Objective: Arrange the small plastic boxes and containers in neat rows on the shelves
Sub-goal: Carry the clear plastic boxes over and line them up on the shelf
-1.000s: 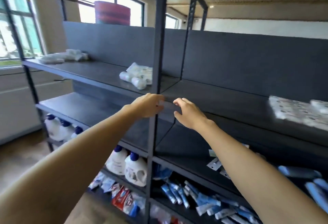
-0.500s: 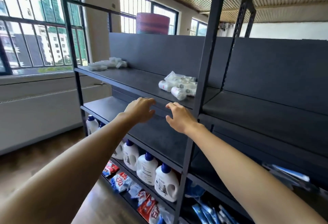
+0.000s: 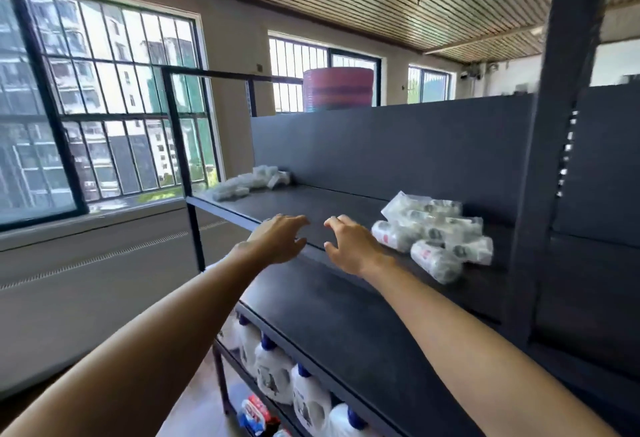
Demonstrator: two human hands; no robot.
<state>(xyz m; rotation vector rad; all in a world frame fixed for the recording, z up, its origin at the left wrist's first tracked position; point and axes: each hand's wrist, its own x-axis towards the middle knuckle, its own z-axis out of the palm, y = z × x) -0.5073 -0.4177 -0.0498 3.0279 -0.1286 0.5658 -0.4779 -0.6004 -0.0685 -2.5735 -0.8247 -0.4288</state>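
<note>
A tall dark shelving unit [image 3: 398,145] fills the right side of the room, its back panel rising behind an upper shelf [image 3: 311,204] and a lower shelf [image 3: 346,325] that juts out nearer the viewer. A thick dark upright post [image 3: 550,159] stands at the right of this bay. Behind the unit, big barred windows [image 3: 104,107] look out on apartment blocks, and a pink and red striped stack [image 3: 337,90] shows above the back panel.

On the upper shelf, toward the right and close to the post, lies a loose heap of small plastic containers [image 3: 433,235] wrapped in clear bags, tumbled over one another rather than in any row. A second pile of clear wrapped packs [image 3: 249,182] sits at the far left end of the same shelf, up against the back panel, well apart from the first.

Down below the lower shelf a row of white jugs with blue caps [image 3: 294,381] stands upright, and some red and blue packets [image 3: 254,416] lie beneath them.

Both bare arms reach forward to the front edge of the upper shelf. The left hand [image 3: 280,239] hovers there with fingers spread and relaxed, holding nothing. The right hand [image 3: 349,246] is just beside it, fingers loosely curved and likewise holding nothing, close to the heap of containers but not touching it.
</note>
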